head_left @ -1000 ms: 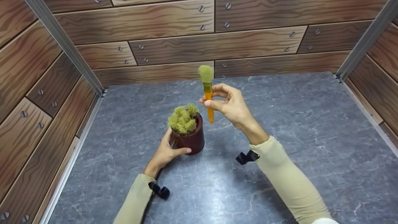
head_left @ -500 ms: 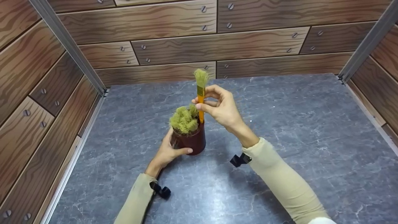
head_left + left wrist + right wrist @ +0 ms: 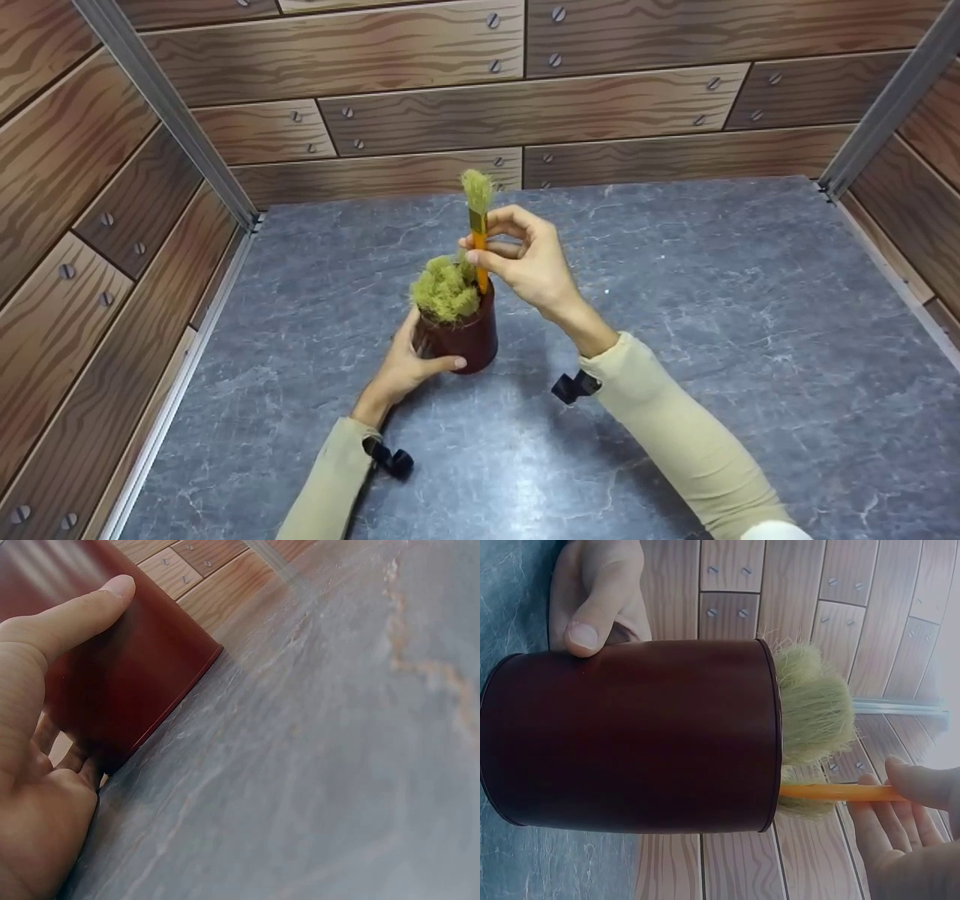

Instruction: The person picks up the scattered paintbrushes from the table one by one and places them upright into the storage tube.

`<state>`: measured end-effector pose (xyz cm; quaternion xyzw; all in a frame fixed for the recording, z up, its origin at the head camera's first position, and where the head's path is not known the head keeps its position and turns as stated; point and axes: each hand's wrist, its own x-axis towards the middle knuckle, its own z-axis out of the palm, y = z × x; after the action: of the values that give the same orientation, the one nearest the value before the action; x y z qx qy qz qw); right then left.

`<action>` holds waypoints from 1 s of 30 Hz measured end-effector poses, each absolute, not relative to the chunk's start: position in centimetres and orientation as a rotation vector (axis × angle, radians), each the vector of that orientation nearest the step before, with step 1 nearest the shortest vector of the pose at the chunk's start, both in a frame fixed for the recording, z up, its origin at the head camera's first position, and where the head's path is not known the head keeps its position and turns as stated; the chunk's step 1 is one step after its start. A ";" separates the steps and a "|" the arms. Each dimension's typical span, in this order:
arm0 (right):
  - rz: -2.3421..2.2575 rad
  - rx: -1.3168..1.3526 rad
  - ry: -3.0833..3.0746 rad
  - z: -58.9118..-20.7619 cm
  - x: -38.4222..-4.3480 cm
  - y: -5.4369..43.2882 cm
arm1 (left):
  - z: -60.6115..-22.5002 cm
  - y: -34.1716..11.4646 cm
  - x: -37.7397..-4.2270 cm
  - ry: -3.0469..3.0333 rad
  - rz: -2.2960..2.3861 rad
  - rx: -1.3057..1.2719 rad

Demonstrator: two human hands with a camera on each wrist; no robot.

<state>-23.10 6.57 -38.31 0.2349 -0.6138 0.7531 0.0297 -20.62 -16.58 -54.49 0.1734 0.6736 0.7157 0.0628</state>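
A dark red cylindrical cup (image 3: pixel 471 343) stands upright on the table, and my left hand (image 3: pixel 401 369) holds it from the left, thumb across its front. Yellow-green brush heads (image 3: pixel 444 291) crowd its mouth, bristles up. With thumb and fingertips my right hand (image 3: pixel 538 264) pinches an orange-handled paintbrush (image 3: pixel 478 238), bristles upward, over the cup's right side. In the right wrist view the orange handle (image 3: pixel 840 792) passes behind the cup's rim, its lower end hidden inside. The left wrist view shows the left thumb (image 3: pixel 82 619) lying along the cup wall (image 3: pixel 142 652).
The grey marbled table (image 3: pixel 675 300) extends around the cup on all sides. Wood-patterned panels (image 3: pixel 420 112) wall in the back and both sides, with metal posts (image 3: pixel 176 112) at the corners. Black wrist cameras (image 3: pixel 576 385) sit on both sleeves.
My right hand has carried the paintbrush left and lowered its handle end from beside the cup into the cup's mouth. The left hand keeps its hold on the cup.
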 end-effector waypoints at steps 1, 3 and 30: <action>2.318 0.728 -1.892 -38.3 -23.1 6.5 | -54.5 -16.6 -20.6 2.029 2.167 0.528; 2.312 0.733 -1.891 -38.4 -23.0 6.4 | -54.6 -16.5 -20.7 2.013 2.178 0.538; 1.981 0.784 -2.159 -39.3 -22.5 10.0 | -54.1 -16.8 -20.5 2.076 2.109 0.504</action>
<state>-22.47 10.02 -39.30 0.2581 -0.7107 0.6522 0.0544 -20.53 -16.82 -54.12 0.1676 0.6897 0.7009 0.0697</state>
